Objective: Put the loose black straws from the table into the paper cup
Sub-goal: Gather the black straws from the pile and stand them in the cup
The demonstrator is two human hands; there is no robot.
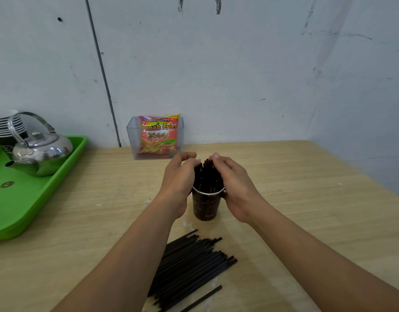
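Scuffed pale wall point(239, 64) and a light wood-grain table point(306, 199) frame a person's two bare forearms reaching in from the bottom of the frame. At centre, the left hand point(179, 179) and the right hand point(235, 185) cup a bundle of black straws point(207, 176) from either side, fingers curled in over its tops. The bundle stands upright in a dark brown paper cup point(206, 206) with a white rim, which stands on the table between the wrists. Faint print on the cup appears to read "coffee" and "latte".

Just below the cup, in the lower centre, a pile of loose black straws point(189, 264) lies on the table, partly hidden by the left forearm. One single straw point(203, 298) lies apart at the pile's lower right.

Behind the hands, against the wall, a clear plastic box point(131, 140) holds a red-and-orange snack packet point(159, 136) printed "Kentang Goreng", "French Fries" and "2000".

At the left edge of the frame, a green tray point(25, 210) carries a shiny metal kettle point(41, 152), spout pointing left. Behind the kettle is a stack of paper cups point(7, 124), and a small round dark object point(7, 184) lies on the tray in front of it. A dark line point(101, 70) runs down the wall in the upper left to the table's back edge.
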